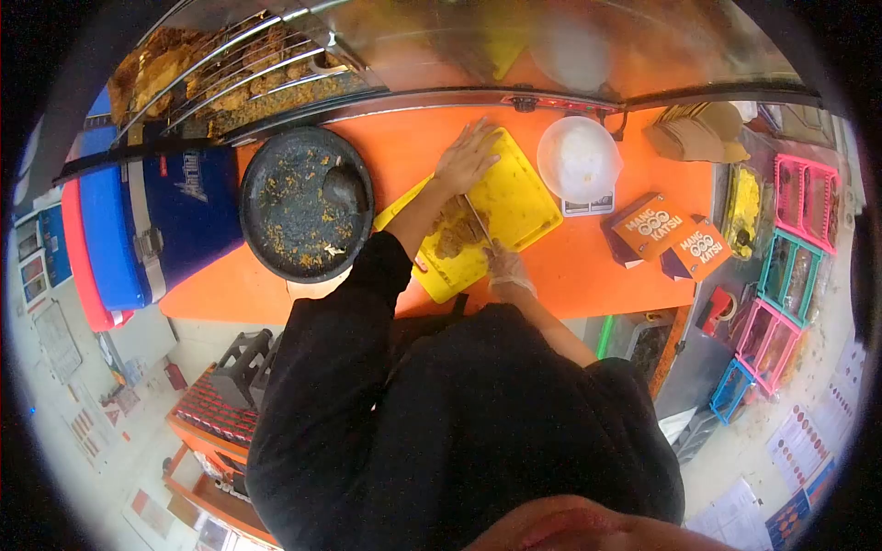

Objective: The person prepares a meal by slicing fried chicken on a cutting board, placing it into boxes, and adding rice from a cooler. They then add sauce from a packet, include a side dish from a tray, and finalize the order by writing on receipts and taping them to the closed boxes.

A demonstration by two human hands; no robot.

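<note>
A yellow cutting board (524, 193) lies at a slant on the orange counter. On it is a piece of brown meat, perhaps a breaded cutlet (450, 230). My right hand (508, 271), in what looks like a clear plastic glove, closes on the near end of a knife (478, 217), whose blade runs along the meat's right side. My left hand (467, 161) reaches over the far part of the board, fingers stretched out, close to the knife's far end. Whether its palm touches the knife is hidden.
Left of the board stands a round black tray (276, 253) with crumbs and a dark scoop-like object. A white bowl (579, 161) rests on a small scale. Printed boxes (654, 228) are at right, a blue cooler bag (193, 220) at left. A glass case (404, 92) borders the back.
</note>
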